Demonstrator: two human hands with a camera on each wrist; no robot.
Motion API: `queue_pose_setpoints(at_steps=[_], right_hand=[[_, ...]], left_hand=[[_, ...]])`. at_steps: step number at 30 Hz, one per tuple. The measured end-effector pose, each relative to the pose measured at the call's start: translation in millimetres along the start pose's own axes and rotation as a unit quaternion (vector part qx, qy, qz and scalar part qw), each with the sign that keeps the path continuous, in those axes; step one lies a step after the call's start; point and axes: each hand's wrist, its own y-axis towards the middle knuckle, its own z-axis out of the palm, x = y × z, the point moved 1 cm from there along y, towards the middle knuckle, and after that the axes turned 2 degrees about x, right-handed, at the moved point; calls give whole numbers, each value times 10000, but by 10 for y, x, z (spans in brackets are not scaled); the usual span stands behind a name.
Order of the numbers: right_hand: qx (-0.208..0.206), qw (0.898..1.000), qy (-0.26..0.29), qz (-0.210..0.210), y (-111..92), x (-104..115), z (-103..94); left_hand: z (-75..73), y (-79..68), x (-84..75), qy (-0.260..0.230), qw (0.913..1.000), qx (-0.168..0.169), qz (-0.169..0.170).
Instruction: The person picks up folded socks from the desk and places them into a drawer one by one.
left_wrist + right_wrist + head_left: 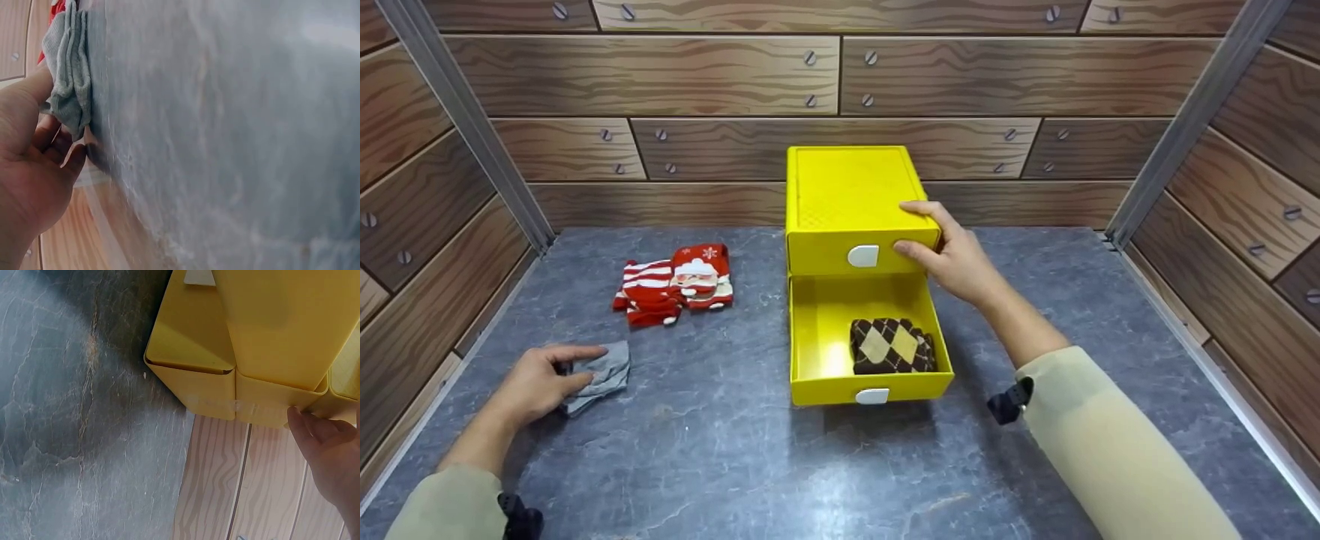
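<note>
A yellow drawer box (851,187) stands at the middle back of the table. My right hand (960,259) grips its top right front corner, with the thumb at the front and fingers over the top and side. Below the shut top drawer, one drawer (825,330) is pulled out; folded brown argyle socks (892,346) lie at its right. Under it, the right wrist view shows another drawer section (194,326), shut. My left hand (536,382) pinches folded grey socks (611,375) at the left of the table, also seen in the left wrist view (67,73).
Red and white folded socks (705,277) with a Santa picture lie behind the grey ones, beside another red striped bundle (649,292). Wood-patterned walls (735,75) enclose the grey marbled tabletop (720,450) at the back and both sides.
</note>
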Motion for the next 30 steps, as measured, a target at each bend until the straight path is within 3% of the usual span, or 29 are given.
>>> queue_pose_setpoints(at_steps=[11, 15, 24, 30], right_hand=[[23, 10000, -14, 12, -14, -15, 28], [90, 10000, 29, 7, -9, -10, 28], [92, 9999, 53, 73, -7, -6, -1], [45, 10000, 40, 61, -6, -10, -9]], left_hand=[[-1, -67, -70, -271, 9993, -153, 198], [-55, -84, -184, -270, 9990, -168, 306], [-173, -91, -748, -718, 9952, 43, 660], [-135, -51, -1274, -830, 9870, -205, 1361]])
